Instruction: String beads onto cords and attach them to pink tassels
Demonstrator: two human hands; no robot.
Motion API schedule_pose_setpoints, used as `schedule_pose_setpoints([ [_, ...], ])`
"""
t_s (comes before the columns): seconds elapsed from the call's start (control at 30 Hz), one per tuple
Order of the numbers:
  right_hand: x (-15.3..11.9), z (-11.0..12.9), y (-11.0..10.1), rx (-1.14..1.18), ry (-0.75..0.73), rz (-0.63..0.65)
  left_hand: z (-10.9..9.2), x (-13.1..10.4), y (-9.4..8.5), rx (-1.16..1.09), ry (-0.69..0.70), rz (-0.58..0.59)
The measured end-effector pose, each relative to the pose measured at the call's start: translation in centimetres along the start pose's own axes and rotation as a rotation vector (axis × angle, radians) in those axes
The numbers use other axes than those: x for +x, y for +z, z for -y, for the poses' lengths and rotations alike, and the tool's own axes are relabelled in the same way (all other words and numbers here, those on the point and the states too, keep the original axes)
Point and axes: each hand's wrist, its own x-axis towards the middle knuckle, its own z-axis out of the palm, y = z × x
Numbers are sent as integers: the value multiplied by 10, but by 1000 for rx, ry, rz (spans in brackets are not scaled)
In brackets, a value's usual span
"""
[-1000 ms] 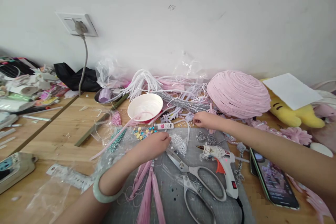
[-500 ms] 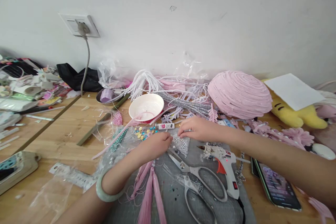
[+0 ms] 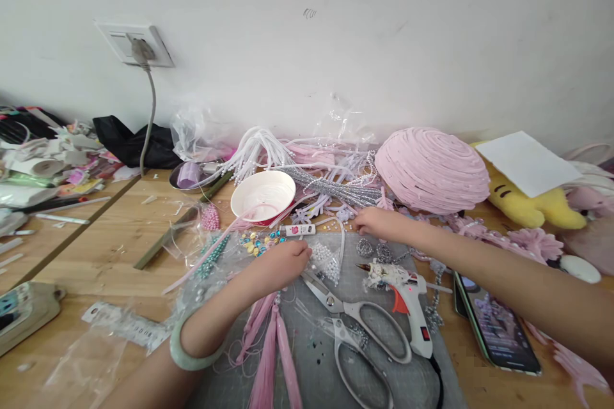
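Observation:
My left hand (image 3: 283, 263), a pale green bangle on its wrist, hovers over the grey mat (image 3: 316, 339) with its fingertips pinched together. Whatever the pinch holds is too small to make out. Just right of those fingertips lies a clear bag of white beads (image 3: 326, 261). My right hand (image 3: 378, 223) is beyond the mat's far side, its fingers curled down by small loose beads and pale strips; what they grip is hidden. Scissors (image 3: 340, 307) lie partly spread below the bead bag. A hot glue gun (image 3: 405, 300) rests below my right forearm. Pink tassels (image 3: 274, 351) are near my left forearm.
A white bowl (image 3: 263, 198) stands behind blue and gold beads (image 3: 259, 243) and a small tube (image 3: 297, 230). Silver stems (image 3: 336, 186), a pink domed piece (image 3: 432, 169) and a yellow plush (image 3: 522, 204) line the wall. A phone (image 3: 501, 326) lies at right.
My right hand has moved right and away from the bead bag, toward the loose beads and strips. My left hand stays pinched near the bag. The view has shifted slightly.

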Motion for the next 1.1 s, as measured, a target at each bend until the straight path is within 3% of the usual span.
schedule_pose_setpoints([
  [0.33,-2,4,-14,141,73,46,3,1,2,-16,7,-10],
  [0.5,-11,26,-34,262,101,-24,3,2,3,-10,19,-22],
  [0.63,-15,70,-48,352,5,-129,2,2,3,2,22,-25],
  [0.73,-11,95,-49,344,-185,-180,3,2,4,13,33,-34],
  [0.83,-9,100,-47,295,-210,-154,4,2,5,20,41,-40],
  [0.97,-18,97,-48,367,-113,-229,6,2,5,19,44,-47],
  [1.1,-26,112,-45,210,-271,-173,8,3,4,4,72,-39],
])
